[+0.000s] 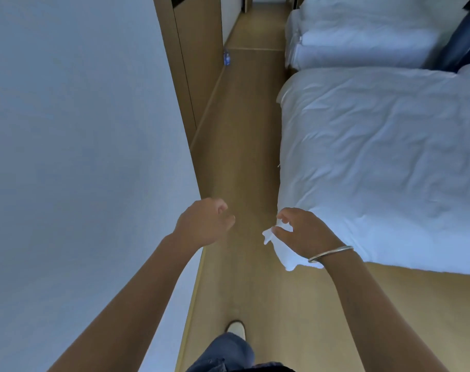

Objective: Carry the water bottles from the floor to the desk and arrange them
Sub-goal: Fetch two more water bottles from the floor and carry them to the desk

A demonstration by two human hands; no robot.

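White bedding covers the bed (384, 162) on the right, and wooden floor (241, 146) runs between it and the left wall (81, 130). Our right hand (306, 234) pinches a crumpled white cloth (284, 251); our left hand (205, 221) is curled, holding nothing. One water bottle (226, 58) stands far off on the floor by the left wall.

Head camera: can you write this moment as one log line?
bottle: on floor by wall | left hand: curled, holding nothing | right hand: pinching white cloth
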